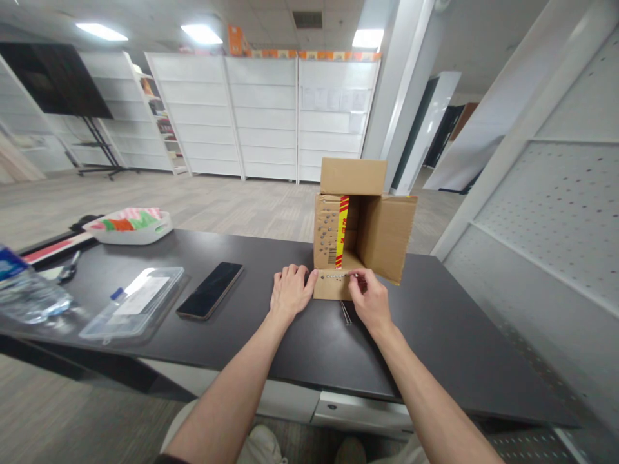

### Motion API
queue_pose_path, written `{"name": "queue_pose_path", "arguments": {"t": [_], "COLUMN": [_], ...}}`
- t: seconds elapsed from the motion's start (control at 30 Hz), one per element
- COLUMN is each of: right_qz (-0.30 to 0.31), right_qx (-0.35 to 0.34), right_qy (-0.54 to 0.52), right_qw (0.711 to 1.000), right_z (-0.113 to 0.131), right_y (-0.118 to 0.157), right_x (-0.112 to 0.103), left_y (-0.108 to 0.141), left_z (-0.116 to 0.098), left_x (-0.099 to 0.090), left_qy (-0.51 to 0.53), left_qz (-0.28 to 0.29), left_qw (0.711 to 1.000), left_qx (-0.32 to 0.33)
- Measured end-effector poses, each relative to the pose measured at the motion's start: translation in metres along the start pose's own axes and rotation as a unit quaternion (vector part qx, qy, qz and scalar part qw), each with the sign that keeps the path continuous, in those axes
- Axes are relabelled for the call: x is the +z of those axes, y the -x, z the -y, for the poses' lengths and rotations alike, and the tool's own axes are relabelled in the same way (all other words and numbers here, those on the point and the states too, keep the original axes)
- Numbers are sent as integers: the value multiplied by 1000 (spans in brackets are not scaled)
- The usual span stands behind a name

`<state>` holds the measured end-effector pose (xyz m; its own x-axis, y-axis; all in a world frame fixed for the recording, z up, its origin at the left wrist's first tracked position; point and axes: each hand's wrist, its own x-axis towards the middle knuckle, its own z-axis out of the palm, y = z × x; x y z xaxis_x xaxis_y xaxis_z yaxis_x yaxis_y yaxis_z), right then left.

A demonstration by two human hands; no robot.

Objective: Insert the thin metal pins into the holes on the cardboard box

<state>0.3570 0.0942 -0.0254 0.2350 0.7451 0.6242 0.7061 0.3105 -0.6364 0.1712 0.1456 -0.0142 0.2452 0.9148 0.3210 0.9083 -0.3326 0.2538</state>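
Observation:
A cardboard box (380, 225) stands on its side on the dark table, its opening toward me and its flaps folded out. Along the bottom flap (331, 291) runs a row of small metal heads. More round grey heads dot the left flap (325, 235), beside red-and-yellow tape (342, 232). My left hand (291, 290) rests on the table with fingers apart, its thumb at the bottom flap's left edge. My right hand (368, 295) is pinched over the row's right end; what its fingertips hold is too small to name. Thin metal rods (345, 314) lie below the flap.
Left of my hands are a black phone (210, 291), a clear plastic case (135, 306) with paper on it, and a water bottle (33, 296). A white basket (128, 227) with colourful contents sits at the back left. A perforated white panel (556, 212) borders the table's right side.

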Motion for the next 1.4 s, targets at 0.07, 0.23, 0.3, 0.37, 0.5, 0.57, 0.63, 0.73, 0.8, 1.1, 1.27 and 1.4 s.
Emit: {"name": "queue_pose_path", "arguments": {"t": [0.07,0.23,0.3,0.37,0.5,0.57,0.63,0.73,0.8,1.1,1.27,1.4], "right_qz": [1,-4,-10,-6,23,36,47,57,62,48,26,1], "right_qx": [-2,-26,-38,-36,-5,11,26,47,57,67,79,54], "right_qy": [4,14,16,11,-16,-35,-63,-101,-118,-139,-157,-134], "right_qw": [1000,1000,999,999,1000,999,997,992,989,987,984,990], "right_z": [0,0,0,0,0,0,1,2,2,-1,1,3], "right_y": [0,-1,-1,-1,0,1,1,1,1,0,-1,-2], "right_x": [0,1,1,2,3,4,4,4,3,2,4,3], "left_y": [0,0,0,0,0,0,0,0,0,0,0,0], "left_z": [0,0,0,0,1,2,1,0,-1,0,-1,-1], "left_x": [0,0,0,1,3,3,3,2,1,0,-2,-2], "left_qy": [-1,-1,-2,-5,-7,-7,-7,-4,-1,-1,5,2], "left_qz": [-3,2,-1,-8,-15,-14,-12,-4,1,4,9,13], "left_qw": [1000,1000,1000,1000,1000,1000,1000,1000,1000,1000,1000,1000], "left_qx": [4,-1,1,5,8,7,5,-4,-8,-5,-9,-10]}}
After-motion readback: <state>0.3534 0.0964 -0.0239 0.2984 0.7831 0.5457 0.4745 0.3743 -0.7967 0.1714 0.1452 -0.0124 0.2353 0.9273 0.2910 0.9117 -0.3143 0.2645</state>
